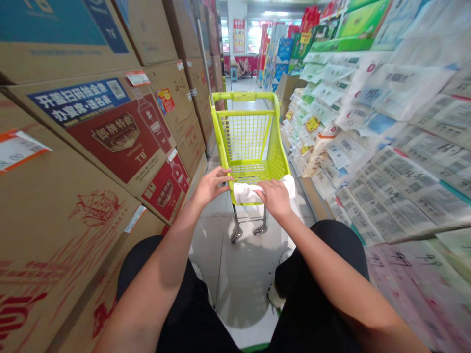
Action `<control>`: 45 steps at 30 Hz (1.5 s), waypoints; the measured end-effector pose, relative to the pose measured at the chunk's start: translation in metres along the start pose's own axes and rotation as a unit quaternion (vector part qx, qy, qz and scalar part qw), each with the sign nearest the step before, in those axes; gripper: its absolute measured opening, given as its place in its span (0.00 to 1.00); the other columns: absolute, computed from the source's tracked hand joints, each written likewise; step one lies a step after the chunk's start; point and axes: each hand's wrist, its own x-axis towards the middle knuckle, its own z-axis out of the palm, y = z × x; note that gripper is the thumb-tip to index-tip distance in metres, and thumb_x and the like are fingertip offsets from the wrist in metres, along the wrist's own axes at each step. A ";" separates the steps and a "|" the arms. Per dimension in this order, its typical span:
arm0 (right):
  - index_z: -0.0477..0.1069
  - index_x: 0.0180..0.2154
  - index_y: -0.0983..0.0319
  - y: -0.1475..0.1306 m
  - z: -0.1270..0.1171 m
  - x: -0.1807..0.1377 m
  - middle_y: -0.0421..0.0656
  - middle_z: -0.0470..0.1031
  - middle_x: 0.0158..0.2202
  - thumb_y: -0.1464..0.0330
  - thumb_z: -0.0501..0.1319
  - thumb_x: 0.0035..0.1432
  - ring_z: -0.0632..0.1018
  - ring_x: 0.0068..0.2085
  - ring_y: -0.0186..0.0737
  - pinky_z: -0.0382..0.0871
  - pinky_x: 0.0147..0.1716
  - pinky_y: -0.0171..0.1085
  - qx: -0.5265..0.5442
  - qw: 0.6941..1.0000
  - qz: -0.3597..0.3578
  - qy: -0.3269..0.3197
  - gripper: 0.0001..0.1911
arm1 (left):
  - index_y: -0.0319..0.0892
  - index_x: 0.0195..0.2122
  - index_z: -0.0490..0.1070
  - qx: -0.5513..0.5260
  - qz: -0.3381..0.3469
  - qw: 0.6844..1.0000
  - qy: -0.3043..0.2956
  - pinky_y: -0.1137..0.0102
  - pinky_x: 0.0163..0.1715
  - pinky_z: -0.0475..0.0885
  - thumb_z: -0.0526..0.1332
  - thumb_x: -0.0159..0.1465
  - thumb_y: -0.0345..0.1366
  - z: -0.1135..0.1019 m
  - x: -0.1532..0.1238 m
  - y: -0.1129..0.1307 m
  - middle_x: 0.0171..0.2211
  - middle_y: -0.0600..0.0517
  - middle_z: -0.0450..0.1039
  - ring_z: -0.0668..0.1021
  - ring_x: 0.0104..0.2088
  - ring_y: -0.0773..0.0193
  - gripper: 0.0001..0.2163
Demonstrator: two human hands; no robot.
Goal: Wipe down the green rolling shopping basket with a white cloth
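Observation:
A small yellow-green shopping cart [251, 170] stands upright in front of my knees, its basket holding nothing that I can see. Along its near rim lies a white cloth [243, 193], draped over the edge. My right hand [275, 197] presses and grips this cloth against the rim, fingers curled over it. At the near left corner, my left hand [213, 185] touches the cart's side with its fingers apart, beside the cloth's left end. Two caster wheels [236, 235] show under the basket.
Stacked cardboard cartons [121, 132] wall the aisle on the left. Piles of plastic-wrapped packs [390, 166] rise on the right. Tiled floor [239, 274] runs between them, with blue boxes [283, 51] and a blue stool [234, 73] farther off.

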 end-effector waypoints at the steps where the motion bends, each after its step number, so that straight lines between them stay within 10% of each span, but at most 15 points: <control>1: 0.79 0.49 0.59 0.006 -0.001 -0.001 0.48 0.83 0.44 0.55 0.59 0.72 0.78 0.47 0.50 0.59 0.46 0.42 -0.004 1.000 0.004 0.001 0.16 | 0.45 0.48 0.82 0.001 0.000 1.000 -0.001 0.59 0.54 0.80 0.69 0.66 0.39 0.000 -0.001 0.000 0.58 0.44 0.75 0.83 0.53 0.55 0.10; 15: 0.78 0.45 0.59 -0.042 0.012 0.015 0.47 0.84 0.40 0.56 0.60 0.73 0.80 0.45 0.48 0.59 0.45 0.41 0.011 1.000 -0.024 -0.011 0.14 | 0.47 0.47 0.80 -0.002 -0.014 1.000 -0.016 0.63 0.50 0.80 0.63 0.70 0.37 0.014 0.002 0.027 0.60 0.44 0.74 0.84 0.51 0.57 0.08; 29: 0.80 0.47 0.60 0.038 -0.007 0.003 0.47 0.85 0.45 0.55 0.55 0.74 0.81 0.45 0.47 0.59 0.44 0.41 0.021 0.995 -0.088 -0.029 0.20 | 0.46 0.50 0.78 -0.027 -0.019 0.999 -0.012 0.59 0.51 0.80 0.64 0.68 0.35 0.000 -0.016 -0.004 0.63 0.41 0.71 0.83 0.54 0.53 0.10; 39: 0.78 0.45 0.59 -0.036 0.013 0.011 0.47 0.84 0.42 0.58 0.61 0.72 0.80 0.46 0.49 0.59 0.45 0.42 0.021 1.000 -0.020 0.003 0.13 | 0.46 0.51 0.79 -0.001 -0.046 0.999 0.000 0.61 0.54 0.79 0.63 0.68 0.29 0.020 -0.007 0.029 0.63 0.43 0.71 0.82 0.55 0.55 0.12; 45: 0.78 0.45 0.59 -0.024 0.000 0.011 0.46 0.84 0.42 0.57 0.59 0.73 0.80 0.47 0.47 0.58 0.45 0.41 0.028 0.998 -0.045 -0.031 0.14 | 0.44 0.47 0.81 -0.045 -0.029 0.998 0.023 0.60 0.54 0.79 0.68 0.66 0.33 0.021 -0.001 0.021 0.59 0.42 0.72 0.83 0.50 0.57 0.08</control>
